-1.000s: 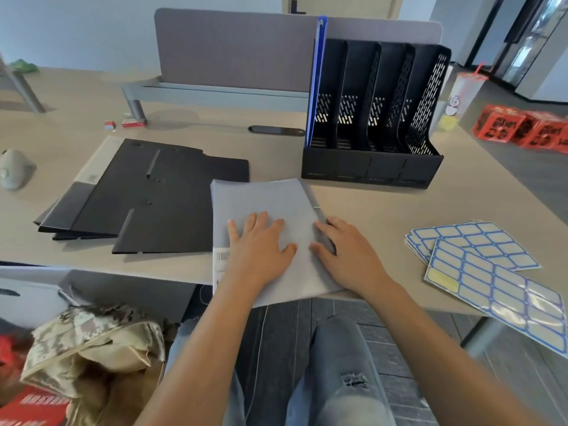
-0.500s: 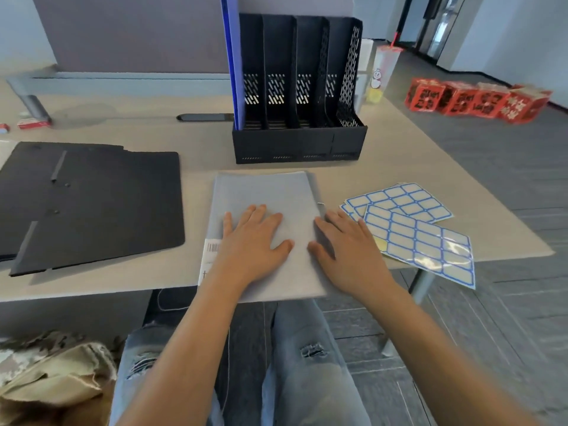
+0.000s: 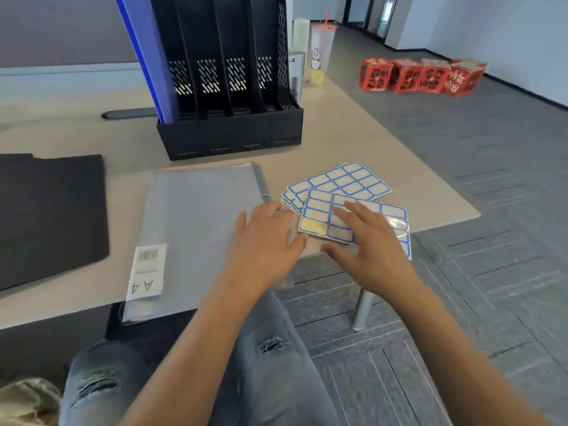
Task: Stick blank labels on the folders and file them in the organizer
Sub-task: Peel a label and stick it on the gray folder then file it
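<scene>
Lying flat at the far left is a black folder (image 3: 52,216), then the grey A4 folder (image 3: 196,235) sits square to the counter (image 3: 384,142) edge, overhanging it, likely staged for labelling. Left hand (image 3: 264,244), fingers spread and holding nothing, rests on that folder's right side, apparently to pin it, while behind it the black organizer (image 3: 233,130) already carries a blue folder (image 3: 147,56) in its leftmost slot. Right hand (image 3: 368,238), also wide and gripping nothing, hovers over or touches the top label sheet (image 3: 319,219) of the stack just beside the folder, probably to peel one off.
</scene>
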{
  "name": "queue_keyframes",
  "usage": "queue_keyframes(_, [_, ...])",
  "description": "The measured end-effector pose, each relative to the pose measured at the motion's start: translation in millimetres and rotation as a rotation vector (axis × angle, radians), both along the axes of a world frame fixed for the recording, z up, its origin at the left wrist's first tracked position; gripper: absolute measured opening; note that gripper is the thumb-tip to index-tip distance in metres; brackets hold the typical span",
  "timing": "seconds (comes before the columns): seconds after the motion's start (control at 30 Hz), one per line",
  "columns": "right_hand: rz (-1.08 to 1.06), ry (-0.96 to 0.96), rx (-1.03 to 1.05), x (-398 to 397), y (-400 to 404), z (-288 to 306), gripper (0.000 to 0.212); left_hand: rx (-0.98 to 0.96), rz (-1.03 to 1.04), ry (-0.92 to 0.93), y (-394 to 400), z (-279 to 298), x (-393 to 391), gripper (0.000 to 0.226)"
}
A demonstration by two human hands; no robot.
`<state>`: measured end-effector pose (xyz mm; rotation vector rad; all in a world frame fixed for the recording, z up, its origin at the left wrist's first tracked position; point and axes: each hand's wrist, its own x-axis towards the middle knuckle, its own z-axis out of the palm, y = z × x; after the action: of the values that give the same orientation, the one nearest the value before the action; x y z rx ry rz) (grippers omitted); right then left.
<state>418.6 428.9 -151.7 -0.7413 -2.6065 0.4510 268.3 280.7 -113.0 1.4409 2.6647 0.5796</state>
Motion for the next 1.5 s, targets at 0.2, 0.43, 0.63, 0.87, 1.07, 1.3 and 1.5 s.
queue_keyframes(0.2, [0.067, 0.028, -0.020, 14.1, 11.8, -9.4, 0.056, -0.050, 0.063, 0.026, 20.6, -6.1, 12.2, 0.038])
queue_keyframes(0.43, [0.096, 0.111, 0.012, 27.9, 14.8, -26.1, 0.050, 0.074, 0.165, -0.033, 33.5, -13.4, 23.7, 0.019])
queue_keyframes(0.63, [0.101, 0.194, -0.045, 28.9, 13.1, -23.4, 0.052, 0.430, 0.190, -0.228, 34.7, -17.7, 28.0, 0.010])
queue_keyframes(0.87, [0.085, 0.459, -0.172, 20.0, 5.1, 1.8, 0.039, 0.606, 0.162, -0.536, 22.0, 3.4, 40.2, 0.011])
queue_keyframes(1.07, [0.143, 0.581, -0.233, 7.3, -9.9, 24.2, 0.030, 0.779, 0.138, -0.898, 4.8, 12.7, 46.1, 0.017])
queue_keyframes(1.3, [0.199, 0.608, -0.253, -3.4, -23.2, 37.4, 0.018, 0.877, 0.177, -1.034, -5.5, 11.9, 46.8, 0.015])
queue_keyframes(1.5, [0.237, 0.582, -0.234, -8.3, -26.7, 41.2, 0.017, 0.925, 0.170, -1.103, -10.3, 13.6, 43.7, 0.016])
